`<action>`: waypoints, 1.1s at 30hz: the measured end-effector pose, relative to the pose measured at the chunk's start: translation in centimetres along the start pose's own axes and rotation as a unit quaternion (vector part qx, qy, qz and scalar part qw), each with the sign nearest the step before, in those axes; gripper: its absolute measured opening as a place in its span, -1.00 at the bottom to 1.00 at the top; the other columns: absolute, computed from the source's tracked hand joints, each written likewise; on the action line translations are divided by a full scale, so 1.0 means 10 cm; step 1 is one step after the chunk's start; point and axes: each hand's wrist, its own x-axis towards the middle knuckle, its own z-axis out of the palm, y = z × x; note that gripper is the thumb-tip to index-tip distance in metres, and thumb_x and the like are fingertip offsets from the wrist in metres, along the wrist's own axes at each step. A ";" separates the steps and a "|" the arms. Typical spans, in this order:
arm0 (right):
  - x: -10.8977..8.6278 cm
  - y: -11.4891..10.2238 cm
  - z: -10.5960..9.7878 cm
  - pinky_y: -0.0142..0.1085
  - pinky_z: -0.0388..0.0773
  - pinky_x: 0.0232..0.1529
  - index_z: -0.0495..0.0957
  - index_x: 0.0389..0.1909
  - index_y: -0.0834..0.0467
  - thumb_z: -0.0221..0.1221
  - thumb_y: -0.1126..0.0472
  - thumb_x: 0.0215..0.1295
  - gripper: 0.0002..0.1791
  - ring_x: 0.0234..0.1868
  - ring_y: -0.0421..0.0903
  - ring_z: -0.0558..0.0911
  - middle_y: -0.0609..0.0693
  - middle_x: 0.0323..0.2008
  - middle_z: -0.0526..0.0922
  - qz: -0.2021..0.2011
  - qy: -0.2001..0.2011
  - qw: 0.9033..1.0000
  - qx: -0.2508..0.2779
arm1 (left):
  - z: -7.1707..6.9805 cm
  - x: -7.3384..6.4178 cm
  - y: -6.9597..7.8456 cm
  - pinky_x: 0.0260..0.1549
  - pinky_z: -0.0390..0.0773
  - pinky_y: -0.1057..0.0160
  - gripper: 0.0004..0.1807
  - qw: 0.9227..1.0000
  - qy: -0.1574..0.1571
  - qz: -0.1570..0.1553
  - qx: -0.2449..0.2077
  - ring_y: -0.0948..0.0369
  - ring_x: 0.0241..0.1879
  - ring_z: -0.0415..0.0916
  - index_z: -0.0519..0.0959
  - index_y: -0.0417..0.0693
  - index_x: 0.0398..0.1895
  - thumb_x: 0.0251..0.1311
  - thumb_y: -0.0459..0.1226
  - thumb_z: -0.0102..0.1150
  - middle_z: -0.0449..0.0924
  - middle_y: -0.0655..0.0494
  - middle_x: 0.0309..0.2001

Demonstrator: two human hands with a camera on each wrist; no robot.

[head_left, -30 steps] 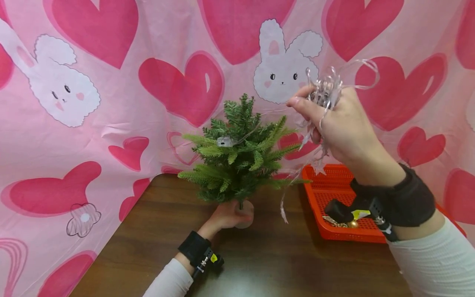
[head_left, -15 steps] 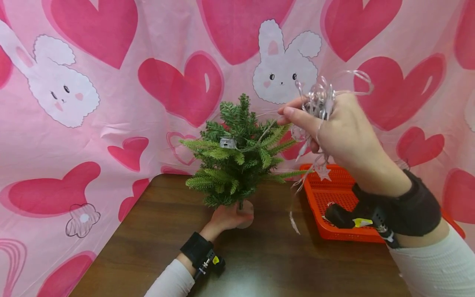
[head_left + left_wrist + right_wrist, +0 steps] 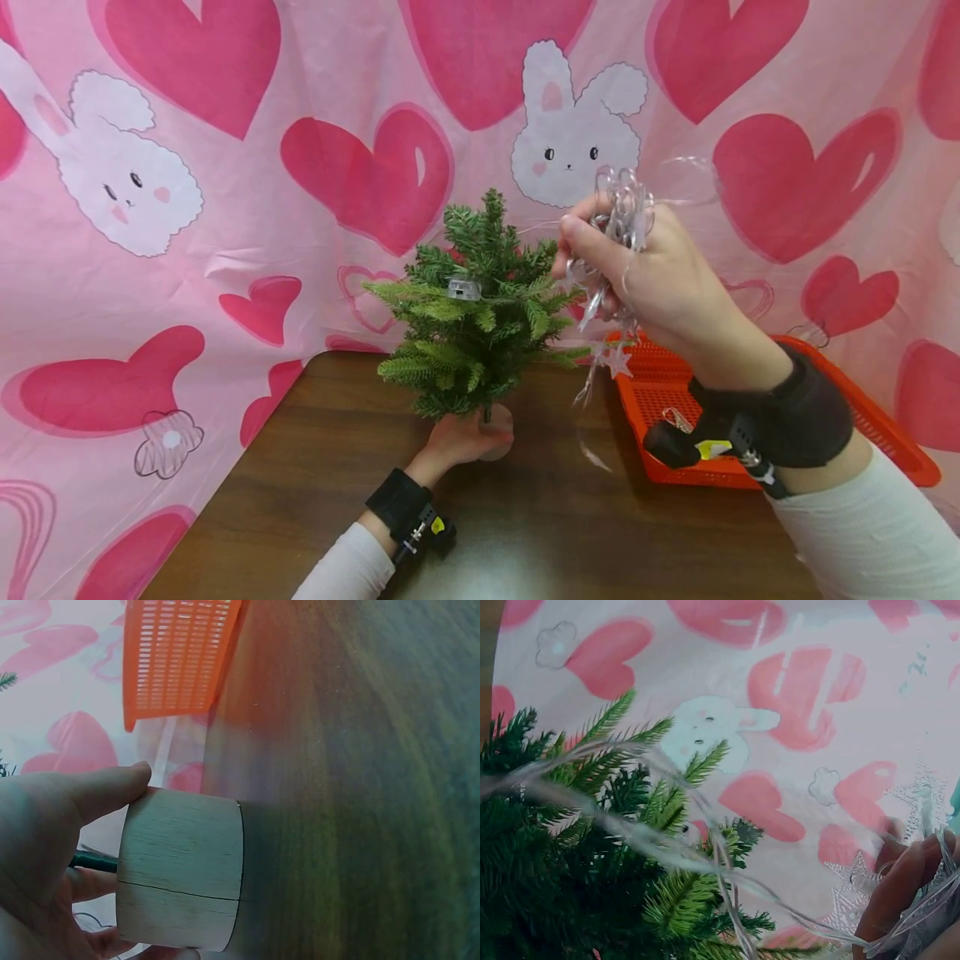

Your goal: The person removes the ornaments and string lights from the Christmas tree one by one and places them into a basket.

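A small artificial Christmas tree (image 3: 480,325) stands on the table, its round wooden base (image 3: 180,862) gripped by my left hand (image 3: 453,442). Thumb and fingers wrap the base's sides in the left wrist view. To the right of the treetop, my right hand (image 3: 637,258) holds a bunched string of clear fairy lights (image 3: 621,212). Star-shaped pieces (image 3: 618,361) dangle below that hand. A thin wire runs from the hand to the tree. On the front branches rests a small clear box (image 3: 464,289). In the right wrist view, loose wire strands (image 3: 705,862) cross before the branches.
An orange-red plastic basket (image 3: 911,468) sits at the table's right, under my right forearm, with a small ornament (image 3: 677,419) inside. Behind the brown wooden table (image 3: 300,483) hangs a pink cloth (image 3: 247,242) printed with hearts and rabbits.
My right hand has moved left and slightly down toward the tree, carrying the fairy lights. The tree has tipped slightly and the clear box has shifted a little right. My left hand stays at the base.
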 end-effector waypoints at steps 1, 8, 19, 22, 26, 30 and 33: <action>0.01 0.01 0.01 -0.25 0.46 -0.71 0.50 -0.21 0.19 0.17 0.07 0.41 -0.77 -0.68 -0.09 0.38 0.00 -0.50 0.59 0.002 0.001 1.000 0.001 | 0.00 0.00 0.00 0.18 0.40 -0.24 -0.09 1.000 -0.001 -0.003 0.003 -0.30 0.32 0.32 0.26 -0.07 0.47 0.17 0.22 0.17 0.35 -0.16 0.41; 0.00 -0.01 0.05 -0.24 0.48 -0.60 0.59 -0.12 0.08 0.21 -0.01 0.37 -0.75 -0.68 0.02 0.49 0.02 -0.60 0.45 -0.017 0.001 0.985 -0.173 | 0.03 0.01 0.01 0.15 0.40 -0.28 -0.09 1.000 0.017 -0.001 0.000 -0.31 0.32 0.32 0.25 0.00 0.48 0.13 0.21 0.22 0.32 -0.15 0.43; -0.06 -0.12 0.30 -0.27 0.44 -0.54 0.62 -0.30 0.04 0.41 -0.04 0.13 -0.72 -0.63 -0.18 0.51 -0.10 -0.67 0.54 -0.091 -0.034 0.898 -0.430 | 0.01 0.03 0.01 0.10 0.47 -0.26 -0.10 0.999 0.040 0.025 -0.022 -0.22 0.33 0.35 0.23 0.05 0.49 0.12 0.15 0.28 0.33 -0.10 0.42; -0.04 -0.12 0.35 -0.25 0.44 -0.49 0.61 -0.33 0.03 0.44 -0.11 0.06 -0.66 -0.57 -0.15 0.53 -0.12 -0.64 0.56 -0.079 -0.042 0.874 -0.478 | 0.01 0.04 0.01 0.10 0.48 -0.24 -0.10 0.998 0.050 0.039 -0.024 -0.19 0.34 0.35 0.21 0.07 0.50 0.12 0.12 0.30 0.32 -0.09 0.43; 0.00 -0.10 0.40 -0.24 0.43 -0.48 0.64 -0.29 0.00 0.47 -0.15 0.00 -0.61 -0.51 -0.12 0.55 -0.14 -0.60 0.60 -0.044 -0.063 0.852 -0.519 | 0.02 0.06 0.00 0.09 0.49 -0.23 -0.10 0.997 0.056 0.050 -0.021 -0.18 0.33 0.36 0.20 0.05 0.50 0.13 0.10 0.30 0.33 -0.11 0.42; 0.03 -0.03 0.44 -0.24 0.40 -0.53 0.66 -0.33 -0.03 0.49 -0.13 -0.04 -0.65 -0.47 -0.09 0.56 -0.15 -0.58 0.61 -0.026 -0.078 0.832 -0.549 | 0.03 0.07 0.01 0.10 0.48 -0.23 -0.11 0.998 0.053 0.042 -0.017 -0.19 0.33 0.36 0.21 0.04 0.50 0.13 0.11 0.29 0.34 -0.12 0.41; 0.05 0.03 0.46 -0.25 0.37 -0.58 0.61 -0.47 -0.04 0.50 -0.08 -0.05 -0.70 -0.50 -0.08 0.54 -0.15 -0.61 0.57 -0.026 -0.079 0.819 -0.568 | 0.03 0.07 0.02 0.12 0.47 -0.24 -0.10 0.998 0.049 0.027 -0.015 -0.19 0.34 0.35 0.22 0.06 0.49 0.13 0.14 0.28 0.33 -0.11 0.42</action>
